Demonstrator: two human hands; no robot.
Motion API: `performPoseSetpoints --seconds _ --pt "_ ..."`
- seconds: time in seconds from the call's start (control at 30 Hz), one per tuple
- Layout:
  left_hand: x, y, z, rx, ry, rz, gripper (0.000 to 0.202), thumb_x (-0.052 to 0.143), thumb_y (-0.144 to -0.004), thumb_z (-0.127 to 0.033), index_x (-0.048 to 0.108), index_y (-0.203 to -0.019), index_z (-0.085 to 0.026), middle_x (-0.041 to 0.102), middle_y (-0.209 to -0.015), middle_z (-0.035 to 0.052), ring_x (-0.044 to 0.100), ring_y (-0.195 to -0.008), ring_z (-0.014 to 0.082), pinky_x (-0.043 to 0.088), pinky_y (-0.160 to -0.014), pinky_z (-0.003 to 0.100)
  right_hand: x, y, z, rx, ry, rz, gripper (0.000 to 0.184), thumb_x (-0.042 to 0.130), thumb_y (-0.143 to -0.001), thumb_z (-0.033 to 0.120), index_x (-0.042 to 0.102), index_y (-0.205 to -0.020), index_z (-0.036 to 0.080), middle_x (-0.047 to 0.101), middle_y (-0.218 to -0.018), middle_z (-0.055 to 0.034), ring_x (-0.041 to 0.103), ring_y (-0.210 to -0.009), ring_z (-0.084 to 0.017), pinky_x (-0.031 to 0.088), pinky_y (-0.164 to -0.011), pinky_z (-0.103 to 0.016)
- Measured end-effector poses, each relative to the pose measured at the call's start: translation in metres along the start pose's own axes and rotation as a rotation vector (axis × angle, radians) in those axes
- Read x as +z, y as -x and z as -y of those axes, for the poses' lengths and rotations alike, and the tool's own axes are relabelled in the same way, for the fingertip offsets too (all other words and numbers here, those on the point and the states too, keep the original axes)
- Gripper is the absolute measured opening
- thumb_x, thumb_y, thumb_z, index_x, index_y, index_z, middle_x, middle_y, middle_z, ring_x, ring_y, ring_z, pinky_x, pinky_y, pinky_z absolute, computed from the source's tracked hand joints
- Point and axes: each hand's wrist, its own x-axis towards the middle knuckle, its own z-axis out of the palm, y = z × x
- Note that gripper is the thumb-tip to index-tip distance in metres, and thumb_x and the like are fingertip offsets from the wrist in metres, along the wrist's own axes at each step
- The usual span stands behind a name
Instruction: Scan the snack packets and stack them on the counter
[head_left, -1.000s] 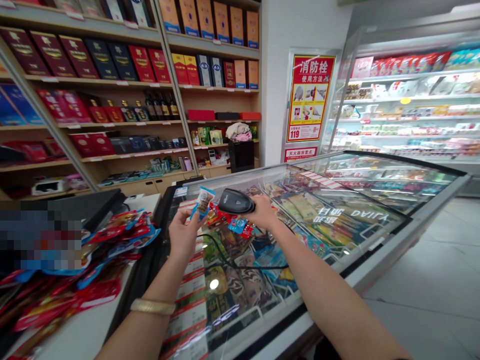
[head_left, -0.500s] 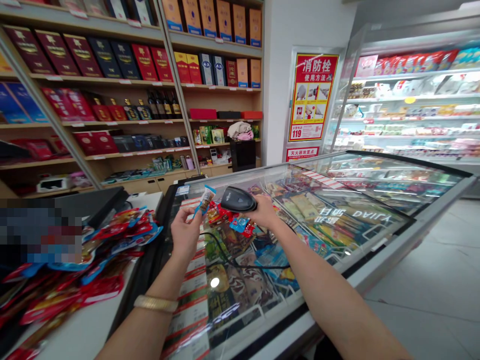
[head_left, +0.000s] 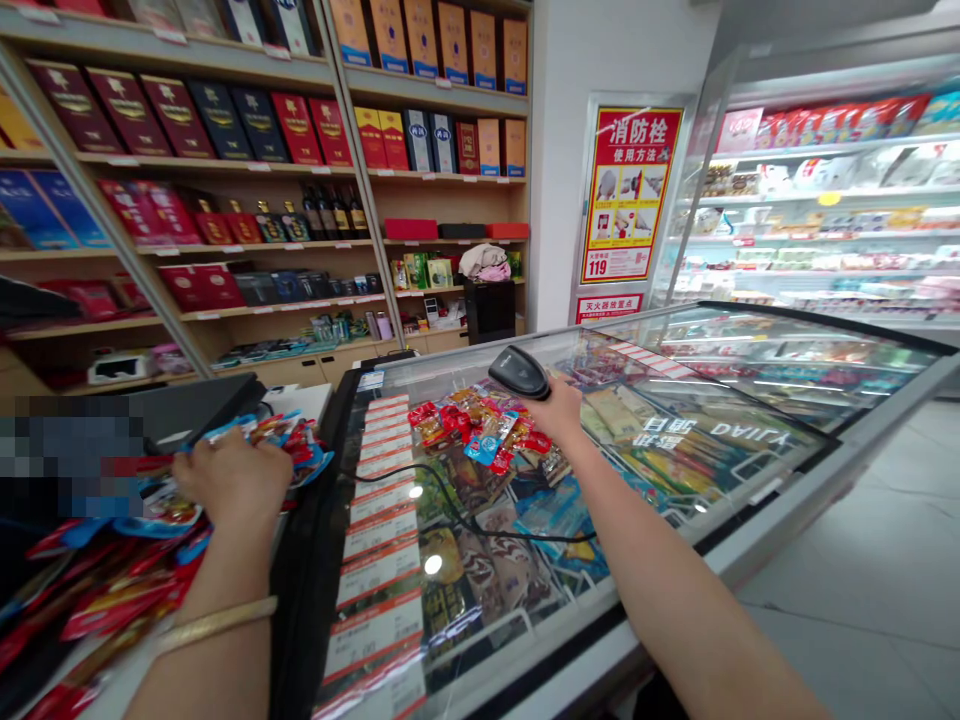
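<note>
My right hand (head_left: 559, 410) grips a black corded barcode scanner (head_left: 519, 372) above the glass lid of a chest freezer (head_left: 750, 480). Its cable (head_left: 465, 515) loops over the lid. Just left of the scanner, several small red and blue snack packets (head_left: 476, 430) lie on the glass. My left hand (head_left: 234, 480) rests palm down on a heap of red and blue snack packets (head_left: 112, 560) on the white counter at the left. Its fingers curl among the packets and their tips are hidden, so what they hold cannot be made out. A gold bangle (head_left: 214, 625) is on that wrist.
Wooden shelves (head_left: 247, 170) with boxed goods and bottles fill the wall behind. An open chiller (head_left: 817, 200) stands at the right, beside a red fire-hydrant notice (head_left: 628, 195). Price labels (head_left: 379, 560) line the freezer's left edge. A dark device (head_left: 195, 405) sits behind the packet heap.
My left hand has swung left from in front of the scanner down onto the packet heap; the small packet it held up is no longer visible. The scanner has moved right and away.
</note>
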Motion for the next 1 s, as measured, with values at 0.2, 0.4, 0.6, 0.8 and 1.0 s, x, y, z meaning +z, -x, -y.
performPoseSetpoints --seconds 0.2,0.4,0.6,0.8,1.0 --pt "0.015 0.024 -0.033 0.088 -0.271 -0.191 0.035 0.064 -0.072 -0.024 0.063 -0.106 -0.019 0.054 -0.145 0.0187 0.035 -0.142 0.0521 0.024 -0.105 0.083 -0.007 -0.004 -0.013 0.076 0.06 -0.08 0.03 0.072 -0.08 0.048 0.077 -0.096 0.024 0.079 -0.093 -0.0069 0.069 -0.101 -0.029 0.039 -0.092 -0.038" --pt "0.059 0.057 -0.069 0.404 -0.178 0.214 0.04 0.062 -0.083 -0.031 0.069 -0.121 -0.019 0.066 -0.126 0.0193 0.058 -0.124 0.0415 0.043 -0.105 0.065 -0.009 -0.006 -0.027 0.144 0.139 -0.077 0.03 0.069 -0.082 0.046 0.077 -0.102 0.025 0.076 -0.097 -0.0102 0.066 -0.105 -0.03 0.036 -0.093 -0.04" --pt "0.098 0.12 -0.104 0.763 -0.085 0.802 0.048 0.058 -0.093 -0.04 0.062 -0.141 -0.034 0.055 -0.15 0.0126 0.054 -0.135 0.0337 0.045 -0.109 0.053 -0.006 -0.005 -0.03 0.121 0.158 -0.078 0.032 0.071 -0.08 0.046 0.076 -0.103 0.024 0.076 -0.092 -0.0102 0.065 -0.1 -0.03 0.035 -0.093 -0.042" --pt "0.107 0.141 -0.108 0.746 -0.226 0.874 0.057 0.05 -0.097 -0.046 0.052 -0.151 -0.028 0.036 -0.164 0.0174 0.048 -0.141 0.0397 0.043 -0.11 0.058 -0.003 -0.007 -0.031 0.129 0.167 -0.063 0.032 0.071 -0.08 0.049 0.075 -0.099 0.024 0.075 -0.092 -0.0101 0.065 -0.1 -0.03 0.036 -0.095 -0.044" --pt "0.114 0.128 -0.095 0.671 0.031 0.777 0.057 0.046 -0.096 -0.039 0.054 -0.146 -0.015 0.051 -0.154 0.0176 0.053 -0.138 0.0289 0.044 -0.113 0.044 -0.003 -0.007 -0.032 0.123 0.162 -0.078 0.035 0.072 -0.078 0.052 0.076 -0.099 0.023 0.075 -0.091 -0.0112 0.065 -0.1 -0.031 0.037 -0.094 -0.045"
